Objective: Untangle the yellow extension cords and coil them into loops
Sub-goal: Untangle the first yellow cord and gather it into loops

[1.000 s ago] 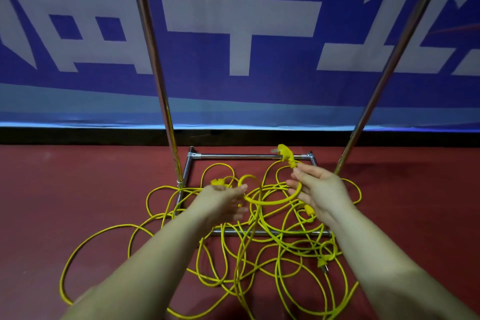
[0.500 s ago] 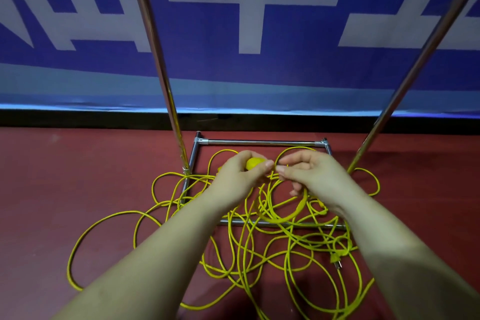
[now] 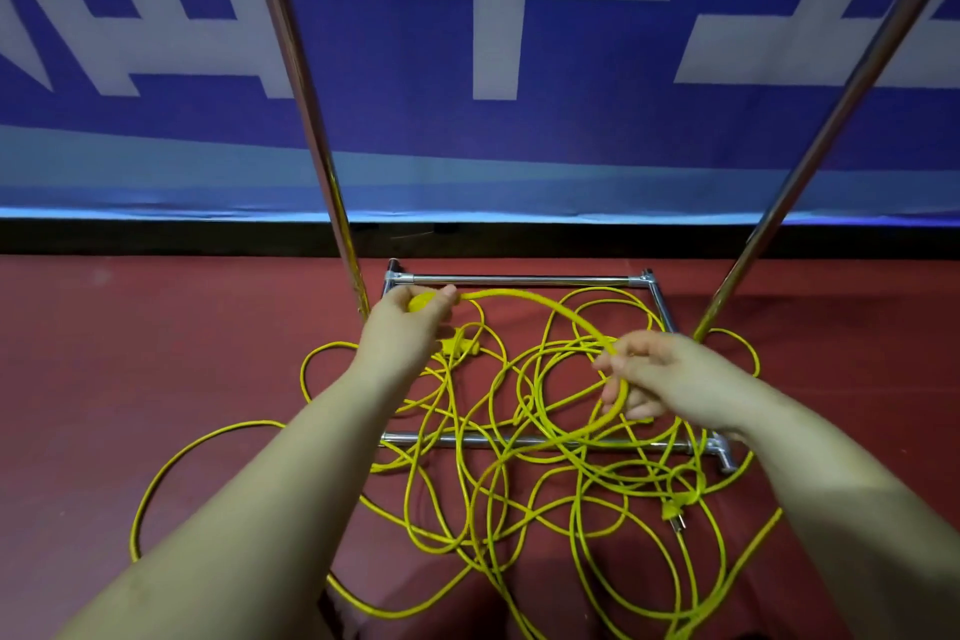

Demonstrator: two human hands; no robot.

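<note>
A tangle of yellow extension cords (image 3: 524,473) lies on the red floor, draped over the base of a chrome rack. My left hand (image 3: 410,333) grips a yellow plug end (image 3: 422,301) up near the rack's back bar. From it a stretch of cord (image 3: 540,304) arches rightward to my right hand (image 3: 660,377), whose fingers curl round the cord where it bends down into the pile. Another yellow plug (image 3: 460,347) lies just right of my left hand. A third plug with metal prongs (image 3: 674,515) lies at the lower right.
The chrome rack base (image 3: 519,280) forms a rectangle under the cords. Two slanted metal poles (image 3: 311,130) (image 3: 831,120) rise from it. A blue and white banner (image 3: 467,42) hangs behind. The red floor (image 3: 130,353) spreads to both sides.
My hands were together at the plug and have moved apart. The left one carries the plug up and left, the right one slides along the cord to the right.
</note>
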